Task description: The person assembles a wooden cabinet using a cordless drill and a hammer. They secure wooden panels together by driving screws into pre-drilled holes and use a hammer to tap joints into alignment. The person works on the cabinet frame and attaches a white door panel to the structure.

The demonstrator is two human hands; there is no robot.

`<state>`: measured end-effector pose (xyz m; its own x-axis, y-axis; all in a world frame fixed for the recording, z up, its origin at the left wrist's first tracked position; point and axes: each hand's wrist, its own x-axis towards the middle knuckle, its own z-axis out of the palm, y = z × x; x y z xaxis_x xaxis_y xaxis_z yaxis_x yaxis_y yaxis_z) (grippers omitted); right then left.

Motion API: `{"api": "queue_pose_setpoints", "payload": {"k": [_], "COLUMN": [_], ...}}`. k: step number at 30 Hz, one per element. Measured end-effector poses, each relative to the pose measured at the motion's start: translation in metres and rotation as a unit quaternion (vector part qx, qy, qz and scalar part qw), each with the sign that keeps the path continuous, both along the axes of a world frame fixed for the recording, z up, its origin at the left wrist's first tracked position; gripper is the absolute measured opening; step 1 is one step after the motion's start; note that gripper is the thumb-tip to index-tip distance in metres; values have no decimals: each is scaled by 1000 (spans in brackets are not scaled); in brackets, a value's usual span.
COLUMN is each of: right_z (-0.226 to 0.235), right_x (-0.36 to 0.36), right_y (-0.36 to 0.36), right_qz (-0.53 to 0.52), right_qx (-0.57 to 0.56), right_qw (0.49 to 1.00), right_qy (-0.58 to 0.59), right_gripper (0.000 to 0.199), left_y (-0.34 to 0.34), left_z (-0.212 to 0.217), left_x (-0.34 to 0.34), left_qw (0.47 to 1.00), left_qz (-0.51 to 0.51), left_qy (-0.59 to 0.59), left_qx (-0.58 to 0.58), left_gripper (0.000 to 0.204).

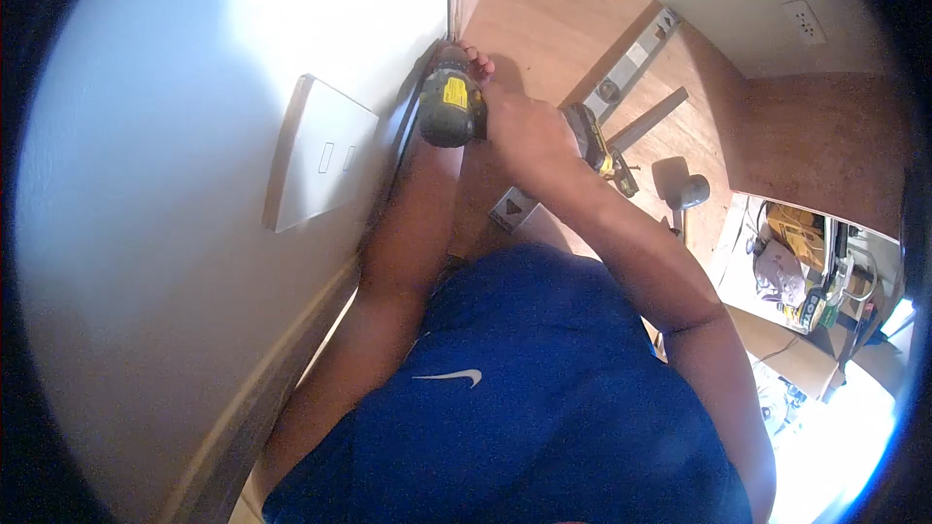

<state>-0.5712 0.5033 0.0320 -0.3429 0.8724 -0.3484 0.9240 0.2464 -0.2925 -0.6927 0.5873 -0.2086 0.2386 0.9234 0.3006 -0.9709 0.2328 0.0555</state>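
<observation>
My right hand (529, 131) is closed round the grip of a black and yellow cordless drill (447, 114). The drill's battery end (597, 147) shows beyond the wrist, and its nose points away from me, close to the edge of the white wall. Just past the nose, my left hand (475, 60) has its fingers curled in at that edge. Whatever they pinch is hidden behind the drill. The drill's tip is hidden too.
A white switch plate (330, 150) juts from the wall at left. On the wooden surface lie a silver spirit level (626, 68), a dark metal strip (652, 118) and a rounded grey tool head (691, 192). A cluttered white compartment (733, 243) is at right; an outlet (804, 22) is farther back.
</observation>
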Motion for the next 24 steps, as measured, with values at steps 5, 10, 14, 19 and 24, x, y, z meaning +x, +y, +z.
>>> {"api": "queue_pose_setpoints", "payload": {"k": [5, 10, 14, 19, 24], "right_z": [4, 9, 8, 5, 0], "right_x": [1, -3, 0, -3, 1], "right_y": [4, 6, 8, 10, 14], "right_qz": [-18, -25, -15, -42, -41], "right_qx": [5, -7, 1, -8, -3], "right_qw": [1000, 999, 999, 997, 995], "right_qy": [21, 33, 38, 67, 90], "right_gripper": [29, 28, 27, 28, 28], "left_y": [-2, 7, -7, 2, -1], "left_z": [6, -17, 14, -2, 5], "left_x": [-2, -9, 1, -4, 8], "left_qw": [996, 996, 996, 997, 990], "left_qz": [16, 22, 28, 18, 22], "left_qy": [64, 77, 44, 33, 25], "left_qx": [-53, -31, -69, -69, -134], "left_gripper": [32, 29, 36, 35, 16]}}
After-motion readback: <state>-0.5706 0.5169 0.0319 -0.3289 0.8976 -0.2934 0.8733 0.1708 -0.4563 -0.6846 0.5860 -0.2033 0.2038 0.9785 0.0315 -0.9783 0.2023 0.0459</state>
